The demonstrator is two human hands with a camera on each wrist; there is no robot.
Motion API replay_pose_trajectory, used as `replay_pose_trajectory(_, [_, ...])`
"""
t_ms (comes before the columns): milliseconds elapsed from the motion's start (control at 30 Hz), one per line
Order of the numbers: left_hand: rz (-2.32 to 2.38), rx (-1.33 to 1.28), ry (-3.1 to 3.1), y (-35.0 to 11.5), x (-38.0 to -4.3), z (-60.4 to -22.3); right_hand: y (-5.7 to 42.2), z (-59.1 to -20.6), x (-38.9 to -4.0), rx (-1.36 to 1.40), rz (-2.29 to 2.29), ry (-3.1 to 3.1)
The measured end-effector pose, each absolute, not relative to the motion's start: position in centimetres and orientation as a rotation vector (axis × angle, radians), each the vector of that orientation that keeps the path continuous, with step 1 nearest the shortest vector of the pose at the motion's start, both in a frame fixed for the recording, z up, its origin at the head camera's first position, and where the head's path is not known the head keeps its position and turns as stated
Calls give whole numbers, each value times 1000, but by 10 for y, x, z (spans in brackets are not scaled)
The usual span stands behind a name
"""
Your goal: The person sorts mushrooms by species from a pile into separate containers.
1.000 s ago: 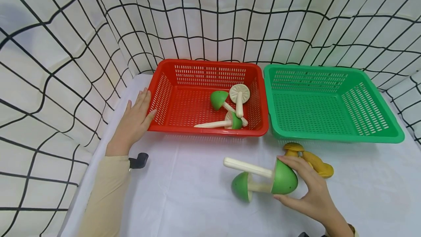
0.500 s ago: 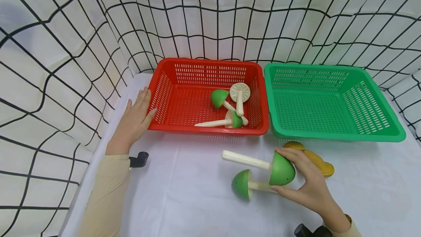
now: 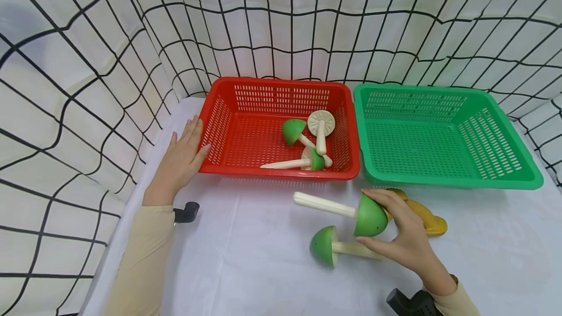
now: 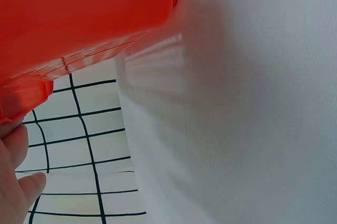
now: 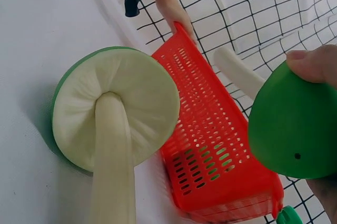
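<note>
My right hand grips a toy mushroom by its green cap, thumb on one side and fingers on the other. Its pale stem points left, above the table. Below it another green-capped mushroom lies on the white cloth, and the right wrist view shows its pale underside. My left hand rests against the left end of the red basket, its fingers straight. Inside that basket several mushrooms lie toward the right, among them a green-capped one and one with its pale underside up.
A green basket stands to the right, beside the red one. Yellow toy mushrooms lie partly behind my right hand, in front of the green basket. A black grid over white cloth walls the back and left.
My right hand has lifted the held mushroom slightly up and left, away from the mushroom lying on the cloth, uncovering more of that one's stem. My left hand has stayed at the red basket.
</note>
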State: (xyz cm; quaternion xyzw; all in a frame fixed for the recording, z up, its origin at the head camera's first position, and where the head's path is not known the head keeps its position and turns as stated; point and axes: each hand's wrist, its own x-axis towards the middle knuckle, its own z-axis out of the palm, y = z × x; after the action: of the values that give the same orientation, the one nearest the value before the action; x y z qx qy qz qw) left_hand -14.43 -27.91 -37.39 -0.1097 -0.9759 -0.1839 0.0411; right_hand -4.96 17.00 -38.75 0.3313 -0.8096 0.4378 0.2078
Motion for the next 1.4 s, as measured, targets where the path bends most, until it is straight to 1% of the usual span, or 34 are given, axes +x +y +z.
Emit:
replay_pose_trajectory(633, [-549,-322,-2994,-280,-146,-376,160,-385,-68,931,1224,-2192])
replay_pose_trajectory(1400, [-552,-326,-2999,-279,-145,-373,145,-368,-93,986,1162,-2146])
